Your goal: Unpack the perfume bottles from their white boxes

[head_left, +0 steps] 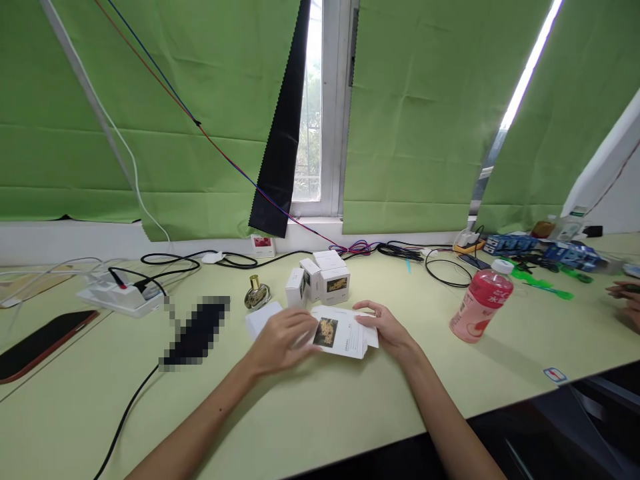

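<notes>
Between my two hands is a flattened white carton (345,337) with a dark picture of yellow flowers on it. My left hand (285,340) grips its left end, thumb along the near edge. At the opposite end, my right hand (385,327) pinches the carton, where end flaps stick out. Partly behind my left hand lies another white piece of card (261,319). Several small white boxes (334,283) stand folded up just beyond the carton. To their left is a small glass bottle (257,295) with a gold cap.
A pink drink bottle (483,300) stands at the right. On the left are a power strip (123,299), a phone (40,343) and a blurred-out dark object (197,332). Cables (240,260) run along the wall. Another person's hand (627,297) shows at the far right.
</notes>
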Tool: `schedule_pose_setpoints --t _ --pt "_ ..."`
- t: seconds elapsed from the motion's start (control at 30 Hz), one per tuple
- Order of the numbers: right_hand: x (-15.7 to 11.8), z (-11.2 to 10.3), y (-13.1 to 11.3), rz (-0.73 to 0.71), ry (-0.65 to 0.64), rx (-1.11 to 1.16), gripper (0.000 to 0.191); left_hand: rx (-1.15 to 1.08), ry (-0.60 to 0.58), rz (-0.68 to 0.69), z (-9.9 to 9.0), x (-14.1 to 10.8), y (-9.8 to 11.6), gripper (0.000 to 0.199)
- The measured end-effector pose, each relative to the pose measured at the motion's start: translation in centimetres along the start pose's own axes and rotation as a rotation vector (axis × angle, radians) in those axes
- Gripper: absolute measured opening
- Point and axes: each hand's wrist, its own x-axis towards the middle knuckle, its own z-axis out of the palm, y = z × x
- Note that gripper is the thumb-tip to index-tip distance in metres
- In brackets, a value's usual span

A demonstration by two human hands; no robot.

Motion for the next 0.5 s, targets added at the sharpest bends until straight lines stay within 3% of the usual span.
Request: schedule_pose_setpoints --t 0.03,0.1,0.17,0.23,0.33,0.5 --pt "0.0 0.0 -0.2 -0.009 0.011 0.033 0.055 0.043 0.075 -0.084 -0.6 -0.1 -0.5 0.037" --pt "-0.1 -0.1 -0.4 -0.038 0.038 0.101 0.056 0.2 0.174 -0.381 -1.6 -0.2 -1.5 0.047" --pt "0.0 -0.2 -0.6 -0.077 0.072 0.164 0.058 0.35 0.056 -0.662 -2.2 -0.3 -2.4 0.044" --pt "0.1 -0.3 -0.6 -0.115 0.094 0.2 0.059 0.415 -0.157 -0.849 -2.4 -0.3 -2.9 0.044" --pt "0.3 -0.5 -0.4 -0.135 0.108 0.212 0.058 0.407 -0.363 -0.944 -1.9 -0.4 -2.5 0.049" --pt "0.3 -0.4 0.0 -0.1 0.067 0.161 0.051 0.332 -0.401 -0.861 -0.6 -0.5 0.2 0.047"
